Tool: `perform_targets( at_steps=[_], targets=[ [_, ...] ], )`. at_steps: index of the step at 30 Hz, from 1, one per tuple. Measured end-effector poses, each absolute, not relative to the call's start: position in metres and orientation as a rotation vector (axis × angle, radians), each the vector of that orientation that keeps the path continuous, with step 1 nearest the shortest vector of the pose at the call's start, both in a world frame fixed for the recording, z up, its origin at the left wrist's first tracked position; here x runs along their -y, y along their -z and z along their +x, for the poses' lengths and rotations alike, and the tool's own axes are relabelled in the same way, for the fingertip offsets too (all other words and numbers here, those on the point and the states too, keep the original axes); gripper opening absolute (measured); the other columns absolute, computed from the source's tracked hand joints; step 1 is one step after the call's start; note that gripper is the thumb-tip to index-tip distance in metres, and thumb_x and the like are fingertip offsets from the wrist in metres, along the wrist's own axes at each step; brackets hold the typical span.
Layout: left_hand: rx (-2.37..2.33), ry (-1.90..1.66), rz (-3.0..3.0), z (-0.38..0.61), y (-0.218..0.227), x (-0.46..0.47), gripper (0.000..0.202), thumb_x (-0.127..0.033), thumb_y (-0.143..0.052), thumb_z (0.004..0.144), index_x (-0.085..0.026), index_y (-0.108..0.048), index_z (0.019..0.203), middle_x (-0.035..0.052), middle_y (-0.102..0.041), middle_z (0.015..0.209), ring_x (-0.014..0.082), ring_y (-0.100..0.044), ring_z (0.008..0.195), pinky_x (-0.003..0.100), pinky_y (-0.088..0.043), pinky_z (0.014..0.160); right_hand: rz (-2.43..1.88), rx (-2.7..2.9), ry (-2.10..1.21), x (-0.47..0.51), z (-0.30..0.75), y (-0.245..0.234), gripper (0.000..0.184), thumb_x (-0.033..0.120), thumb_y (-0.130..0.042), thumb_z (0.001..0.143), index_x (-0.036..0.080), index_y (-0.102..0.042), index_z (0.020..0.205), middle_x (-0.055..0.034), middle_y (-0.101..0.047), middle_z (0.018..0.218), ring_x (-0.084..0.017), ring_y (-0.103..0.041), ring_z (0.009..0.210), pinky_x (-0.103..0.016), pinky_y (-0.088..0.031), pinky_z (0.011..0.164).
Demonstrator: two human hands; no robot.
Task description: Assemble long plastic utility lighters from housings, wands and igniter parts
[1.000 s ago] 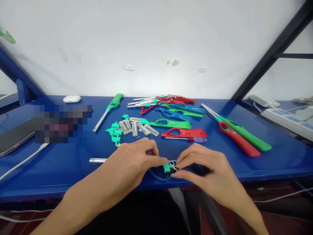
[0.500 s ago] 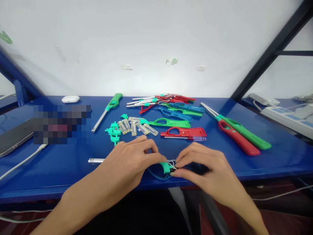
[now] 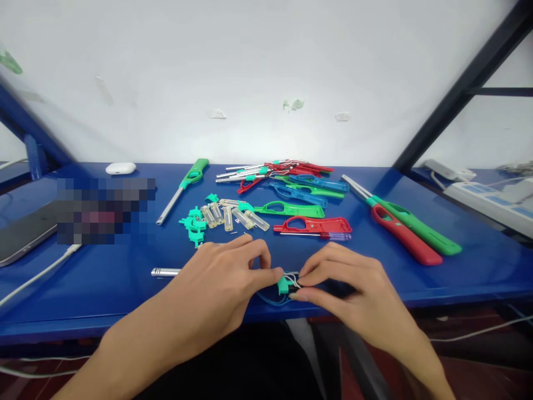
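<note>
My left hand (image 3: 227,278) and my right hand (image 3: 345,283) meet near the front edge of a blue table (image 3: 104,289). Between their pinched fingertips sits a small teal plastic piece (image 3: 284,285) with thin white wires. It belongs to a blue lighter shell (image 3: 270,300), mostly hidden under my hands. A silver metal tube (image 3: 165,272) sticks out left of my left hand. Just beyond my hands lie a red lighter shell half (image 3: 314,226), clear fuel capsules (image 3: 233,216) and teal clips (image 3: 194,225).
A pile of red, blue and green lighter shells (image 3: 291,178) lies at the back. Finished lighters, red (image 3: 403,239) and green (image 3: 416,225), lie right; another green lighter (image 3: 183,189) lies left. A white earbud case (image 3: 120,168), a phone (image 3: 25,233) and a power strip (image 3: 491,200) flank them.
My hands have stayed in place. The fingertips have shifted slightly around the teal piece, which now sits a little more upright.
</note>
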State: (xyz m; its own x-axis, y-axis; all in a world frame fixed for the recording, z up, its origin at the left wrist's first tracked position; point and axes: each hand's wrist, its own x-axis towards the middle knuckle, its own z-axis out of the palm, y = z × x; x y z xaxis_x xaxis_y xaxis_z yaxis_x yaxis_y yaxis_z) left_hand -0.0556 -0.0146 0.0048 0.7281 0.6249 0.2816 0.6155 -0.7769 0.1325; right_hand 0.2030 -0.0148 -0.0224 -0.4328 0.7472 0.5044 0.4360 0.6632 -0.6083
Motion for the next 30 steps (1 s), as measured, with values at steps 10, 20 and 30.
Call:
perform_targets(
  at_steps=[10,20,30],
  targets=[
    [-1.084,-0.528,2.892,-0.0501,-0.0031,0.0181,0.012,-0.018,-0.061,0.104,-0.029,-0.066,0.108,-0.002,-0.062,0.107,0.0181,-0.057,0.083,0.034,-0.031,0.064,-0.81,2.133,-0.346,0.0158,0.2031,0.024,0.008,0.022,-0.083,0.091,0.021,-0.077,0.086,-0.0013,-0.077,0.089,-0.014,-0.073,0.079,-0.024,-0.057,0.074],
    [-1.084,-0.578,2.856,-0.0461,-0.0046,0.0172,0.006,-0.02,-0.064,0.103,-0.023,-0.066,0.099,-0.0011,-0.064,0.101,0.0173,-0.058,0.076,0.033,-0.028,0.058,-0.746,2.158,-0.207,0.0185,0.2057,0.0287,0.002,0.017,-0.079,0.094,0.017,-0.08,0.093,-0.0039,-0.079,0.095,-0.013,-0.074,0.083,-0.023,-0.058,0.078],
    [-1.07,-0.55,2.825,-0.0473,-0.0043,0.0172,0.009,-0.016,-0.068,0.1,-0.023,-0.065,0.095,-0.0016,-0.062,0.1,0.016,-0.055,0.074,0.032,-0.027,0.06,-0.801,2.216,-0.402,0.0198,0.2088,0.0249,0.01,0.014,-0.071,0.098,0.02,-0.079,0.096,-0.0015,-0.078,0.099,-0.011,-0.073,0.089,-0.02,-0.056,0.082]
  ],
)
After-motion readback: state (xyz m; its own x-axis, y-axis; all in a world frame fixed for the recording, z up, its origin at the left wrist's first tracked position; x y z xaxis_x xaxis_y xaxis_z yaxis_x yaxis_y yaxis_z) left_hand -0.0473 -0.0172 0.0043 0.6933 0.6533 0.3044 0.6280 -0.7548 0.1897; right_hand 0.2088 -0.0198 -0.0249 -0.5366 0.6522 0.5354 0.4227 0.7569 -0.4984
